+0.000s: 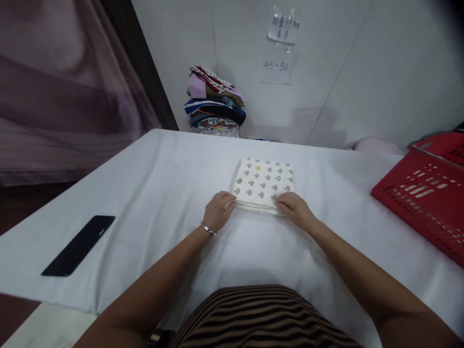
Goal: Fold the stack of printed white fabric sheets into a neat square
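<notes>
A folded white cloth (pixel 263 181) printed with small grey shapes and a few green and yellow ones lies flat on the white-covered table (pixel 174 174). Its layered front edge faces me. My left hand (pixel 219 210) pinches the near left corner between thumb and fingers; a silver bracelet circles that wrist. At the near right corner, my right hand (pixel 295 208) grips the cloth in the same way, thumb toward the front edge. The undersides of both corners are hidden by my fingers.
A black flat slab, perhaps a phone (pixel 79 245), rests at the left of the table. To the right stands a red plastic basket (pixel 416 193). Behind the far edge rises a stack of folded fabrics (pixel 216 104). Paper signs (pixel 276 65) hang on the wall.
</notes>
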Motion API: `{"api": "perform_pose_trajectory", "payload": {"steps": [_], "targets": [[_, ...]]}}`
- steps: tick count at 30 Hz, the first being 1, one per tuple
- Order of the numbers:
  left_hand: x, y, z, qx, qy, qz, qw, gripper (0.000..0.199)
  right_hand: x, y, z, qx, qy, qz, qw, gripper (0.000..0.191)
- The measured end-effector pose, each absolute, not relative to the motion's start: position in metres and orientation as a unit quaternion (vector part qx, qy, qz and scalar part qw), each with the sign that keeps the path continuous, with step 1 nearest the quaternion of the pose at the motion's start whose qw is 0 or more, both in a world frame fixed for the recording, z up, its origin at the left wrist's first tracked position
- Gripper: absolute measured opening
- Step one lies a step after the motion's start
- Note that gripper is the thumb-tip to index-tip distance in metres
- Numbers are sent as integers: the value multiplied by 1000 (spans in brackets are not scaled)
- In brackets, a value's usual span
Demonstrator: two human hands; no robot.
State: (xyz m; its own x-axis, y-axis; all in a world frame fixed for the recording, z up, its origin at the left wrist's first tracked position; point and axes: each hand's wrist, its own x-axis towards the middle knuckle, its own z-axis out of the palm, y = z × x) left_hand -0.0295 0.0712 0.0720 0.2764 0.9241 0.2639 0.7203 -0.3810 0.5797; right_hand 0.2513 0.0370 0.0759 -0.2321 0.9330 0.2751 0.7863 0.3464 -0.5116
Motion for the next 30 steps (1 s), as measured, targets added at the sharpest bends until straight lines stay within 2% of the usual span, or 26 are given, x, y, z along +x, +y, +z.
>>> {"api": "perform_pose_trajectory", "payload": {"steps": [4, 10, 18, 25, 30], "targets": [[-25, 81, 72, 814, 490, 271, 154, 21, 246, 24, 75, -538, -806, 77, 233, 25], [-27, 89, 77, 832, 480, 221, 167, 25, 242, 30, 73, -558, -807, 57, 186, 28], [-14, 94, 81, 878, 423, 193, 114, 20, 243, 38, 77, -581, -784, 94, 197, 25], [-5, 101, 82, 877, 427, 190, 112, 25, 242, 32, 77, -579, -786, 77, 201, 27], [3, 89, 78, 907, 364, 208, 51, 23, 242, 31, 78, -580, -782, 81, 213, 25]]}}
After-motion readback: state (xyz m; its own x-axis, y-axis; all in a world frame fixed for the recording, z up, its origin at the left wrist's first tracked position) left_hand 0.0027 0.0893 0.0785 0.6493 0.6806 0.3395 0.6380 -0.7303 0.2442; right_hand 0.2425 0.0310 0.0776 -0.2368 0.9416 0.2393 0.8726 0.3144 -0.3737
